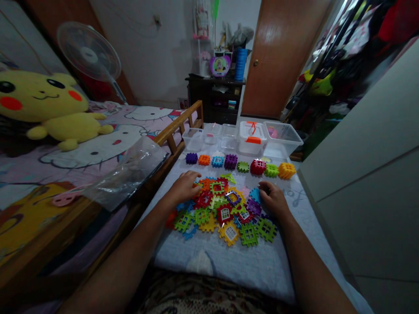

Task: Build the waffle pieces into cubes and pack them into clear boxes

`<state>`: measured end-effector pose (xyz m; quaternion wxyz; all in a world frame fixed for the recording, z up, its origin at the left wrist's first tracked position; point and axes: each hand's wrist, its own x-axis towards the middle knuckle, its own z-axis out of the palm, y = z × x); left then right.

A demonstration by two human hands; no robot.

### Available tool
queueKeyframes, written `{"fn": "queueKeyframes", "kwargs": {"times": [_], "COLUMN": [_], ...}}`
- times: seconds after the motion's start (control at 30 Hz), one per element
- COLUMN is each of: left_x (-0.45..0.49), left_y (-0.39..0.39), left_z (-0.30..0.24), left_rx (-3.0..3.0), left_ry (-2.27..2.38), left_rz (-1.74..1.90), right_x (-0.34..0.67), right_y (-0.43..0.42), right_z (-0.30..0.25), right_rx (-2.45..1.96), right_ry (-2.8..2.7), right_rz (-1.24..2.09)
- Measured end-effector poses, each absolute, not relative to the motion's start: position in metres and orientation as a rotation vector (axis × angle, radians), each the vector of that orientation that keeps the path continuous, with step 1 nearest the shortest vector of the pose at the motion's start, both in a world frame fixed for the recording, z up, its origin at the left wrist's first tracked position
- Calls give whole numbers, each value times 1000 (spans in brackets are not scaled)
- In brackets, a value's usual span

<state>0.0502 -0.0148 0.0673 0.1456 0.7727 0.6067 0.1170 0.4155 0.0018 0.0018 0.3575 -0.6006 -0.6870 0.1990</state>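
A heap of notched plastic building blocks (217, 188) lies on the cloth-covered table, in green, red, yellow, blue, purple and orange. Some pieces carry window frames, such as a red window block (225, 213) and a yellow window block (229, 233). My left hand (185, 187) rests at the heap's left edge, fingers apart and reaching over orange pieces. At the right edge, my right hand (274, 198) has loosely bent, parted fingers beside a blue block (255, 195); whether they touch it is unclear. Neither hand visibly holds a piece.
Behind the heap runs a row of block stacks, from a dark purple stack (191, 158) to a yellow stack (286, 170). Clear plastic boxes (193, 138) and a lidded box with orange clips (251, 138) stand farther back. A wooden bed rail (176, 131) borders the left.
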Motion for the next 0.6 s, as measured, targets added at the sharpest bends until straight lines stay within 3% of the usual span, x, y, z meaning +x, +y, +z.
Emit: {"fn": "queueKeyframes", "kwargs": {"times": [0.13, 0.6], "left_x": [55, 64], "left_y": [-23, -5], "left_z": [61, 64], "left_rx": [2259, 2256], "left_ry": [1732, 1737], "left_rz": [176, 147], "right_x": [417, 415], "right_y": [2, 1], "right_z": [0, 5], "right_rx": [-1560, -1554], "right_ry": [-1770, -1770], "right_rz": [530, 544]}}
